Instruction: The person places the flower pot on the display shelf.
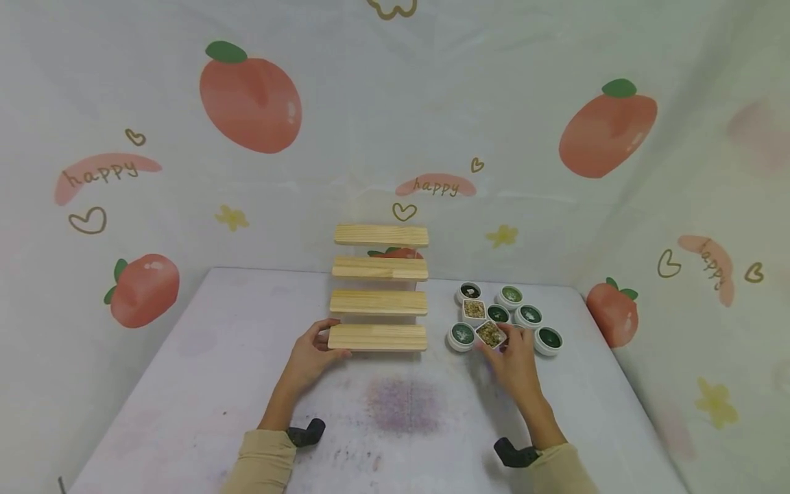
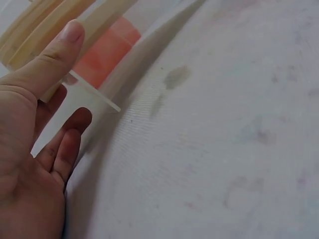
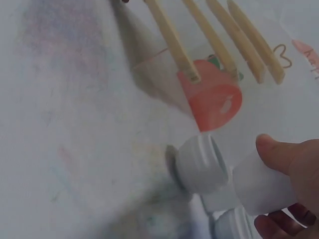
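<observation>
A tiered display stand with several wooden boards (image 1: 378,337) stands mid-table, its boards stepping up towards the back. My left hand (image 1: 311,355) grips the left end of its lowest board; in the left wrist view the thumb (image 2: 55,57) lies along the wood, with the other fingers lower. My right hand (image 1: 517,363) pinches a small square white pot (image 1: 490,334) filled with greenish-brown bits, right of the stand. In the right wrist view this white pot (image 3: 264,184) sits between thumb and fingers. Whether its base touches the table cannot be told.
Round white pots with dark green contents (image 1: 461,336) cluster around my right hand, with another square pot (image 1: 474,310) among them. The stand's sides look clear, like plastic (image 2: 97,94). A fruit-printed cloth (image 1: 494,103) hangs behind the white table (image 1: 259,302).
</observation>
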`<state>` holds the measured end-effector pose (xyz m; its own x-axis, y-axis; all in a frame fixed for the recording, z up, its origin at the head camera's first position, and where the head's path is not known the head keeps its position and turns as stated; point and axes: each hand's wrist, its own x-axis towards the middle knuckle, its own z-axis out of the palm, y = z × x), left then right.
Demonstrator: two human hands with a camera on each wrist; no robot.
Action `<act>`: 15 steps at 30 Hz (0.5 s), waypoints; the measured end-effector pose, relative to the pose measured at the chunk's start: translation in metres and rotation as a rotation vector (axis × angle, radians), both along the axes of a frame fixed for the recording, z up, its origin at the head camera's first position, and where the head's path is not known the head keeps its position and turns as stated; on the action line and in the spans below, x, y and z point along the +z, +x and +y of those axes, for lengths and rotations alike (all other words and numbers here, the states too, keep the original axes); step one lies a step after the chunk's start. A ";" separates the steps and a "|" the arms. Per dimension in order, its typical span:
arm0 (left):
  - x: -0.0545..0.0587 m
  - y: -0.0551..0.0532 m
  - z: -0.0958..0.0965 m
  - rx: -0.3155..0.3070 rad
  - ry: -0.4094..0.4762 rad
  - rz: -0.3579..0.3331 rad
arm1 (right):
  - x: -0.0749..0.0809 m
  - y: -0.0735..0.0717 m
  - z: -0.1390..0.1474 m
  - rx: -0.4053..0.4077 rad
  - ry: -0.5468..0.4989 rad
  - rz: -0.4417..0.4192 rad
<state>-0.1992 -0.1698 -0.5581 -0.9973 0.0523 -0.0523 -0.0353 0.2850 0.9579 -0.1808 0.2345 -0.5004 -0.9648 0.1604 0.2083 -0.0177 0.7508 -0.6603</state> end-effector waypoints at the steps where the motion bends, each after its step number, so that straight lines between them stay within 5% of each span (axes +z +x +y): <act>1: 0.000 0.000 0.000 -0.001 0.004 -0.004 | 0.001 -0.001 -0.001 0.002 -0.004 0.004; 15: 0.002 0.000 -0.004 -0.011 0.012 -0.019 | 0.019 -0.013 -0.032 0.179 -0.156 0.061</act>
